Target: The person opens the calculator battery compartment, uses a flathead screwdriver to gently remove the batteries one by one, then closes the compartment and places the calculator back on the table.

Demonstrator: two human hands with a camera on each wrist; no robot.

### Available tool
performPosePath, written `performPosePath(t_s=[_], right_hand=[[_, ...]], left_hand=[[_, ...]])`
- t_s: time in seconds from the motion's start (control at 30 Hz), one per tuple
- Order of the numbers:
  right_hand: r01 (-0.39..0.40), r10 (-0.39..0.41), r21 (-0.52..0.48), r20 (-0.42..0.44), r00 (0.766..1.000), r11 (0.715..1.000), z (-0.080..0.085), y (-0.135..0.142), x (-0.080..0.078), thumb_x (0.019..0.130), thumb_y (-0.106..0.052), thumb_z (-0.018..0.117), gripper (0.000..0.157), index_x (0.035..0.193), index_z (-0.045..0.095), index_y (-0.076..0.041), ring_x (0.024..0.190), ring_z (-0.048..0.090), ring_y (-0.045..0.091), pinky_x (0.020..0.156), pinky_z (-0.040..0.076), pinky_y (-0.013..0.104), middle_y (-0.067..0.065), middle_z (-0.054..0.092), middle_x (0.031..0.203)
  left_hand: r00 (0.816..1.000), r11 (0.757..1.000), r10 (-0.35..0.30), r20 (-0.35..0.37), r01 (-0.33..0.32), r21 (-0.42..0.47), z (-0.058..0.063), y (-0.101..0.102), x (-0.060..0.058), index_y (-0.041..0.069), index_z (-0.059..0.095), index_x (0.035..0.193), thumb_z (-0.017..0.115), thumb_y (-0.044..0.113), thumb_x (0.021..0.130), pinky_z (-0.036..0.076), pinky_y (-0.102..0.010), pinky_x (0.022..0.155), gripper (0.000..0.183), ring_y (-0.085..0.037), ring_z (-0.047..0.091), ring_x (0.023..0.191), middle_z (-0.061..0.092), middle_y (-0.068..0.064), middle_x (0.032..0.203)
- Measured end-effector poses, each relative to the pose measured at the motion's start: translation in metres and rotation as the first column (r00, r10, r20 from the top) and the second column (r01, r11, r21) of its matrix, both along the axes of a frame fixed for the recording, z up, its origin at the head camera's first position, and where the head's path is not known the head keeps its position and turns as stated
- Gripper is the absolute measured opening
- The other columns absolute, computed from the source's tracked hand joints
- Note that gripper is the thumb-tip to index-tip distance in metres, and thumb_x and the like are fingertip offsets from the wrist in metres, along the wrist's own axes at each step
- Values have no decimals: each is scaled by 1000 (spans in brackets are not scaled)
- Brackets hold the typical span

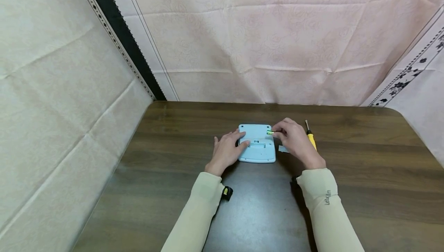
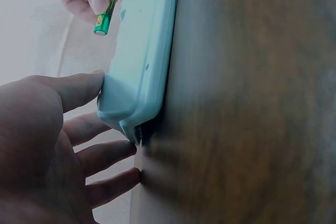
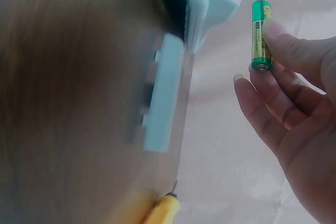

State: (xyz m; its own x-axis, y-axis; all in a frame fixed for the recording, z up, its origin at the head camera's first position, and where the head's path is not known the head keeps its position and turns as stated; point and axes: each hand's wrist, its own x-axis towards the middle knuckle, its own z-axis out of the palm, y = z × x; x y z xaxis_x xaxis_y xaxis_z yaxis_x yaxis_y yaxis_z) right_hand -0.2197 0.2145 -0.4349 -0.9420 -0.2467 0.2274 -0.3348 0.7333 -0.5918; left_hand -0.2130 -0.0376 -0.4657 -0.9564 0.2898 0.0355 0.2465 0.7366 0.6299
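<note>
A light blue device, probably a calculator (image 1: 257,154), lies back side up on the table. My left hand (image 1: 227,150) rests at its left edge, fairly straight fingers on and beside it and the thumb on its back. Over its upper right part, my right hand (image 1: 295,138) pinches a small green and gold battery (image 3: 261,35) between thumb and fingers. In the left wrist view the battery (image 2: 105,14) is held just above the back surface. Beside the device, partly under the right hand, lies a small light blue battery cover (image 3: 165,95) with tabs.
A screwdriver with a yellow handle (image 1: 311,140) lies to the right, behind the right hand. The brown wooden table (image 1: 173,140) runs up to a pale cloth backdrop (image 1: 277,51) at its far edge.
</note>
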Motion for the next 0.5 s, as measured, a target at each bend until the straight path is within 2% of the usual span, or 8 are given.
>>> performPosePath(t_s=[0.5], right_hand=[[58,-57,-24,59,997,998,-7,18,-9,102,-2,71,13,113,75,3,91,55,31,81,49,46,15,63,108]], left_hand=[[1000,1000,8,-2,-8,0,-2,1,-1,18,59,154,58,44,110,7,-73,122,51,-33,37,154,45,-7,165]])
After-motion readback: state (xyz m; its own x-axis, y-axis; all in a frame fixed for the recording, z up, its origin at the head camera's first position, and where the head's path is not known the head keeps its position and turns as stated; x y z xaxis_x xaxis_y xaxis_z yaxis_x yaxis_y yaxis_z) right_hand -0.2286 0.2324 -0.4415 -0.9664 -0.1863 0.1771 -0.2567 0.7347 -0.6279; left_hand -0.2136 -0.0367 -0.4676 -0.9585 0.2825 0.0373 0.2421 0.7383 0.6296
